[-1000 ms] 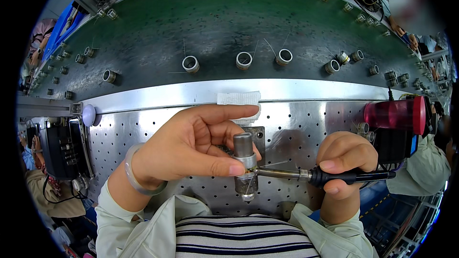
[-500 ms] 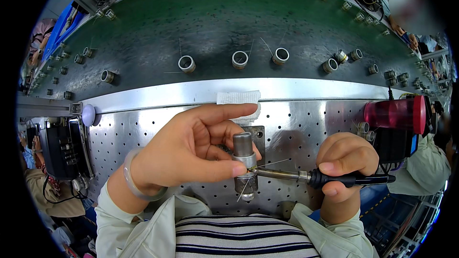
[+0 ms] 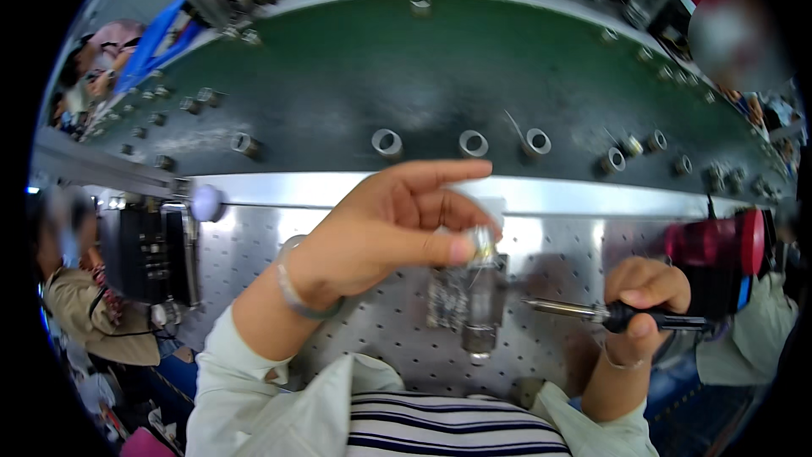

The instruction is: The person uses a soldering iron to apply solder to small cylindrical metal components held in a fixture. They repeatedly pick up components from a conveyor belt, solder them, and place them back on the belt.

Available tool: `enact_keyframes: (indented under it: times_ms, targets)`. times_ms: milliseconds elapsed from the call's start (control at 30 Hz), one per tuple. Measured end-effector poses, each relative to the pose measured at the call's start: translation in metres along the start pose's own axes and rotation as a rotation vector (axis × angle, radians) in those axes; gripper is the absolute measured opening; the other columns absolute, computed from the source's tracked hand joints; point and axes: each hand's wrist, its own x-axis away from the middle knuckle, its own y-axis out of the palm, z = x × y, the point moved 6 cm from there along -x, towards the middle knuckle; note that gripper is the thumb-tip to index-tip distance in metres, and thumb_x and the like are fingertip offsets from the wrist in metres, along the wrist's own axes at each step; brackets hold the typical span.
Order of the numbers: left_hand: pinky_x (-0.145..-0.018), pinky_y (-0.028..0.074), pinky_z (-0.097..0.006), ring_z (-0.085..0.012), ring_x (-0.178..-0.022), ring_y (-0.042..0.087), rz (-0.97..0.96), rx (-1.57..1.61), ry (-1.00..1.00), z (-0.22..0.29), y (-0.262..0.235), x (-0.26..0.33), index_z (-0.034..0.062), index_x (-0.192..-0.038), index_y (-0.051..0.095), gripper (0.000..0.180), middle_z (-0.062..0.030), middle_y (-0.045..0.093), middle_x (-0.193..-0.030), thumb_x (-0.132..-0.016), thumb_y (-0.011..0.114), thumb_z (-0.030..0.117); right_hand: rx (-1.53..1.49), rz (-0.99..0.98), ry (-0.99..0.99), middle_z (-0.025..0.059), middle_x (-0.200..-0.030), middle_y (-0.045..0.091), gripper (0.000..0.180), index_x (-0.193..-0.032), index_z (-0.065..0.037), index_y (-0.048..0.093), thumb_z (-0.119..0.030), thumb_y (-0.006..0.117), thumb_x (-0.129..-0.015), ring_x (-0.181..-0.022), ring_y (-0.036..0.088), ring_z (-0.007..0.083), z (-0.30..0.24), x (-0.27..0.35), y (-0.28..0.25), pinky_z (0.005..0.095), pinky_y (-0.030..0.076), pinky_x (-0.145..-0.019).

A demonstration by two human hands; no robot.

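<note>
My left hand (image 3: 376,233) pinches a small metal ring (image 3: 483,245) between thumb and fingers, its index finger stretched out. The ring is at the upper end of an upright metal post (image 3: 480,313); blur hides whether they touch. A dark metal block (image 3: 445,298) sits beside the post. To the right, my right hand (image 3: 647,292) is closed round the black handle of a soldering iron (image 3: 568,309). The iron's metal tip points left toward the post, apart from it.
Beyond the perforated metal bench (image 3: 262,245) runs a green belt (image 3: 338,59) carrying several metal rings, some with thin wires. A pink container (image 3: 706,241) stands at the right, a black box (image 3: 139,258) at the left. Other people sit at both sides.
My left hand has raised the ring along the post. The soldering iron has drawn away to the right from the ring. The whole view has shifted.
</note>
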Motion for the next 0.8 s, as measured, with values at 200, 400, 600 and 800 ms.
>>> enact_keyframes:
  times_ms: [200, 400, 600, 800]
  targets:
    - [-0.074, 0.05, -0.027, -0.0131, -0.082, 0.059, 0.853, -1.212, 0.693, 0.126, -0.126, 0.019, 0.0024, -0.109, 0.064, 0.04, -0.0065, 0.066, -0.093, -0.07, 0.075, 0.007, 0.039, 0.086, 0.039, 0.0065, -0.065, 0.055, 0.028, -0.082, 0.001, 0.056, -0.017, 0.076, -0.075, -0.05, 0.05, 0.0121, -0.007, -0.002, -0.004, 0.0216, 0.037, -0.045]
    - [-0.073, 0.049, -0.034, -0.0248, -0.082, 0.06, 1.196, -1.752, 0.422, 0.173, -0.23, 0.06, 0.0027, -0.099, 0.065, 0.032, -0.011, 0.065, -0.092, -0.069, 0.074, 0.011, 0.009, 0.031, 0.058, 0.0078, -0.064, 0.055, 0.027, -0.083, 0.002, 0.056, -0.014, 0.076, -0.074, -0.048, 0.049, 0.0117, -0.003, -0.004, 0.002, 0.0204, 0.036, -0.043]
    - [-0.076, 0.047, -0.03, -0.0222, -0.098, 0.056, 0.76, -1.778, 0.77, 0.126, -0.092, 0.034, 0.0067, -0.102, 0.066, 0.033, -0.0094, 0.06, -0.111, -0.07, 0.074, 0.012, 0.11, 0.11, 0.159, 0.0035, -0.06, 0.046, 0.033, -0.075, -0.002, 0.051, -0.026, 0.074, -0.076, -0.047, 0.04, 0.0106, -0.001, -0.004, 0.001, 0.0226, 0.031, -0.043]
    - [-0.078, 0.048, -0.032, -0.0245, -0.091, 0.058, 0.404, -1.625, 0.608, 0.063, -0.042, 0.014, 0.0068, -0.101, 0.066, 0.032, -0.0079, 0.058, -0.103, -0.07, 0.068, -0.001, 0.087, 0.128, 0.171, 0.0029, -0.059, 0.046, 0.034, -0.076, -0.002, 0.05, -0.026, 0.073, -0.076, -0.048, 0.04, 0.0102, -0.001, -0.003, -0.002, 0.0225, 0.031, -0.044]
